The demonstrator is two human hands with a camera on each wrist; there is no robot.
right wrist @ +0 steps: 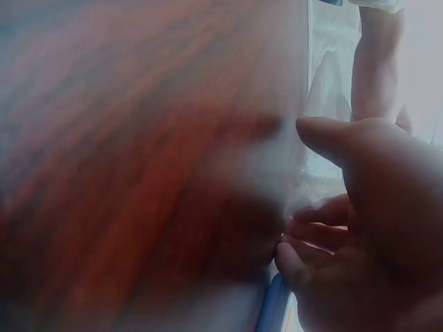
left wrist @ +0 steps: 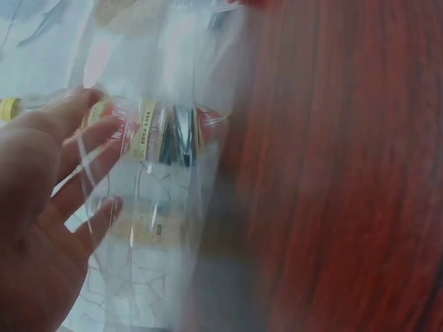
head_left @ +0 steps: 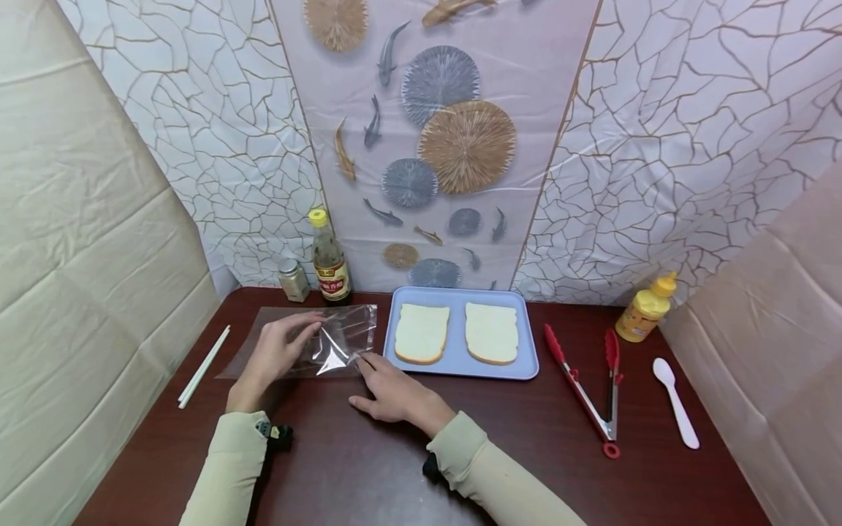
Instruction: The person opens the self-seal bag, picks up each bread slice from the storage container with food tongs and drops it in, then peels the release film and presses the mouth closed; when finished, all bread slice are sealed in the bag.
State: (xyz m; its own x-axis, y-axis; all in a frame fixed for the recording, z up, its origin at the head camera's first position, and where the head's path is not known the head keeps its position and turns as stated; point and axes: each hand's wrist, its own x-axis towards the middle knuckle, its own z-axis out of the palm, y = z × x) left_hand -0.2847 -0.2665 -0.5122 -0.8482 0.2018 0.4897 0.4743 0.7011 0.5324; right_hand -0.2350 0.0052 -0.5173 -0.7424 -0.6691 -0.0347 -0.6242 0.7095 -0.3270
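Note:
A clear, shiny piece of plastic film (head_left: 345, 336) lies creased on the left part of the table. My left hand (head_left: 279, 351) is at its middle, the fingers loosely spread and touching it; in the left wrist view the film overlaps the fingers. My right hand (head_left: 395, 391) touches the film's near right corner with its fingertips, the thumb held apart. In the right wrist view the right hand's thumb (right wrist: 322, 135) is straight and the other fingers bend at the film's edge. Right of the film, a blue tray (head_left: 457, 369) carries two bread slices (head_left: 422, 332).
Behind the film stand a sauce bottle (head_left: 331, 267) with a yellow cap and a small seasoning jar (head_left: 293, 281). White chopsticks (head_left: 205, 365) lie at left. Red-tipped tongs (head_left: 592, 405), a white spoon (head_left: 677, 405) and a yellow squeeze bottle (head_left: 645, 313) are at right.

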